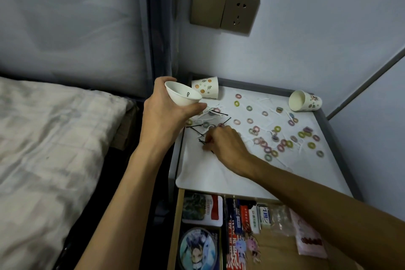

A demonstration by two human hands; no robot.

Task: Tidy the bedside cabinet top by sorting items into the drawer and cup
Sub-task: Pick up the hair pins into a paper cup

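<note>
My left hand (163, 114) holds a white paper cup (182, 96) tilted above the cabinet's left rear corner; one black hairpin lies inside it. My right hand (225, 144) rests on the white cabinet top (219, 173), fingers pinched on black hairpins (202, 141). More hairpins (219, 113) lie just beyond it. Several small coloured hair ties (282, 146) are scattered over the right half, mixed with thin white sticks. The drawer (178, 226) below stands open, filled with cards, boxes and keychains.
A dotted paper cup (206, 87) lies on its side at the back left, another (304, 101) at the back right. A bed (54, 149) is to the left. A wall socket (238, 14) sits above the cabinet.
</note>
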